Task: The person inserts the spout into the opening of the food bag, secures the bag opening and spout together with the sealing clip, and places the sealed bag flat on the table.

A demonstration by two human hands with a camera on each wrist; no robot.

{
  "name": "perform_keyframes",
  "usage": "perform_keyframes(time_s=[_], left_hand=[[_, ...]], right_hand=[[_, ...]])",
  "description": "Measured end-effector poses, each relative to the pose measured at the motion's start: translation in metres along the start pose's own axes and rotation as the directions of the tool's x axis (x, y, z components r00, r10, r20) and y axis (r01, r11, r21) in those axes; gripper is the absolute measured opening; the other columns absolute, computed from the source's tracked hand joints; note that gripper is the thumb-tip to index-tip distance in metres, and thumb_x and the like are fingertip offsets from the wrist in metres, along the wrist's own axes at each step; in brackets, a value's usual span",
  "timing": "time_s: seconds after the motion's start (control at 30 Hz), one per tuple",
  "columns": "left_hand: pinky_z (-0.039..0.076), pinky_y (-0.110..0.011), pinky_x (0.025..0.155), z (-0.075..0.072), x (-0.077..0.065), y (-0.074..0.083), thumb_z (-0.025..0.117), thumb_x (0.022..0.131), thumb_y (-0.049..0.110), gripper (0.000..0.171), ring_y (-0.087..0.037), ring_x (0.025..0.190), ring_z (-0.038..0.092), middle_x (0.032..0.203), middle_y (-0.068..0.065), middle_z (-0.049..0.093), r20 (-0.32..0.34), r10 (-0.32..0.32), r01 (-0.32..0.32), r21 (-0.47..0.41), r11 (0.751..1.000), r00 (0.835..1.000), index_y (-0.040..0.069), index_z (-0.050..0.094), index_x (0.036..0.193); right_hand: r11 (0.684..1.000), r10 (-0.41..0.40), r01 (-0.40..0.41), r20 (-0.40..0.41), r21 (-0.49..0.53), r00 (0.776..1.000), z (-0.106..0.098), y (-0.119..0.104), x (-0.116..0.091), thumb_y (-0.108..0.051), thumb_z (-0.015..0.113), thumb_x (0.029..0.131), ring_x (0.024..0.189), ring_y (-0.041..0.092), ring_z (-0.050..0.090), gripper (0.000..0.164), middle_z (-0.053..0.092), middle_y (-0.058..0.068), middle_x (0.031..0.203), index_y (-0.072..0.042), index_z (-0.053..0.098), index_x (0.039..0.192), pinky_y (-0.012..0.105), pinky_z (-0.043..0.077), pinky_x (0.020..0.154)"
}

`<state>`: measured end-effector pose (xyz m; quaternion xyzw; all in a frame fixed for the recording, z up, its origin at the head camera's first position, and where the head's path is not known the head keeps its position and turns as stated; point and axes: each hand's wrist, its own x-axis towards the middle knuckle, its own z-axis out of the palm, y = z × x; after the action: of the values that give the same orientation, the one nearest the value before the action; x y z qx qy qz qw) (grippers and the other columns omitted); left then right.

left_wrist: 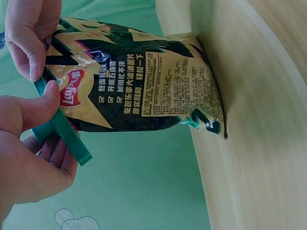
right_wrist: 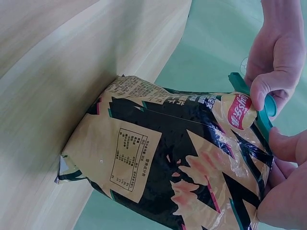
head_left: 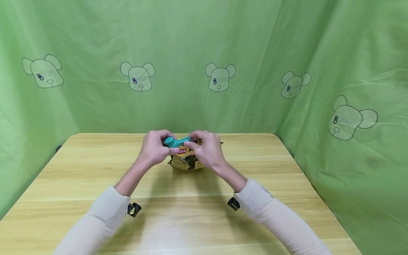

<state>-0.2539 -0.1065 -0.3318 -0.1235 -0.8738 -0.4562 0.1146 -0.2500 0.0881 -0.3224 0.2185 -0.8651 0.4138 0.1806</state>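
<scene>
A teal bag clip (head_left: 180, 142) with a round knob lies across the top of a black and gold chip bag (left_wrist: 124, 81). My left hand (head_left: 155, 147) grips the clip at its knob end, thumb in front and fingers curled behind. At the other end my right hand (head_left: 207, 147) pinches the clip and the bag's top edge between thumb and fingers. The bag stands upright with its bottom on the table, bulging and printed with a red and yellow label (right_wrist: 240, 110). In the right wrist view, the right fingers are partly hidden behind the bag.
The light wooden table (head_left: 95, 170) has rounded far corners. Behind it and along both sides hangs a green curtain (head_left: 178, 106) with bear-head outlines. A small black device (head_left: 134, 209) sits at the left cuff, and another black device (head_left: 233, 203) at the right cuff.
</scene>
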Motion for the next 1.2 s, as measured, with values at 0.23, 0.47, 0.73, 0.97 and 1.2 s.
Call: perform_keyframes(time_s=[0.23, 0.47, 0.73, 0.97, 1.2], left_hand=[[0.059, -0.04, 0.081, -0.002, 0.002, 0.001, 0.091, 0.074, 0.011, 0.03, -0.025, 0.087, 0.07, 0.097, -0.012, 0.075, 0.043, 0.003, -0.003, 0.002, 1.0, 0.999, 0.008, 0.076, 0.1], [0.059, -0.039, 0.08, -0.003, 0.0, 0.0, 0.09, 0.076, 0.011, 0.029, -0.024, 0.087, 0.068, 0.099, -0.012, 0.075, 0.053, -0.006, 0.006, -0.005, 1.0, 0.999, 0.008, 0.076, 0.101], [0.06, -0.04, 0.081, -0.002, 0.001, 0.0, 0.091, 0.074, 0.011, 0.03, -0.025, 0.087, 0.07, 0.097, -0.012, 0.076, 0.028, 0.0, 0.0, 0.001, 1.0, 1.0, 0.007, 0.076, 0.099], [0.059, -0.04, 0.079, -0.002, 0.001, 0.003, 0.092, 0.073, 0.011, 0.03, -0.025, 0.086, 0.07, 0.096, -0.012, 0.076, 0.015, 0.012, -0.012, 0.012, 1.0, 1.0, 0.007, 0.076, 0.099], [0.059, -0.04, 0.081, -0.003, 0.001, 0.001, 0.091, 0.075, 0.011, 0.03, -0.025, 0.089, 0.07, 0.099, -0.013, 0.075, 0.038, -0.005, 0.004, 0.002, 1.0, 0.999, 0.006, 0.076, 0.101]], right_hand=[[0.999, -0.031, 0.032, 0.015, -0.035, 0.999, -0.001, -0.003, 0.0, -0.01, 0.08, 0.087, 0.077, 0.018, 0.067, 0.015, 0.077, 0.007, 0.091, -0.004, 0.076, 0.101, 0.028, 0.056, 0.066], [0.997, -0.052, 0.053, 0.021, -0.063, 0.998, 0.002, -0.01, -0.001, -0.005, 0.076, 0.089, 0.082, 0.022, 0.064, 0.013, 0.076, 0.009, 0.093, -0.004, 0.075, 0.102, 0.033, 0.055, 0.072], [0.996, -0.078, 0.077, -0.025, -0.055, 0.997, 0.008, -0.008, 0.0, 0.001, 0.077, 0.086, 0.079, 0.024, 0.064, 0.013, 0.075, 0.012, 0.088, -0.002, 0.073, 0.098, 0.034, 0.056, 0.072], [0.994, -0.092, 0.089, -0.061, -0.056, 0.994, 0.014, -0.008, -0.002, 0.007, 0.073, 0.086, 0.078, 0.025, 0.064, 0.011, 0.073, 0.012, 0.086, 0.0, 0.071, 0.094, 0.035, 0.056, 0.072], [0.991, -0.089, 0.089, -0.004, -0.102, 0.996, 0.01, -0.007, 0.0, 0.001, 0.073, 0.089, 0.082, 0.024, 0.062, 0.009, 0.073, 0.01, 0.09, -0.002, 0.072, 0.098, 0.036, 0.053, 0.074]])
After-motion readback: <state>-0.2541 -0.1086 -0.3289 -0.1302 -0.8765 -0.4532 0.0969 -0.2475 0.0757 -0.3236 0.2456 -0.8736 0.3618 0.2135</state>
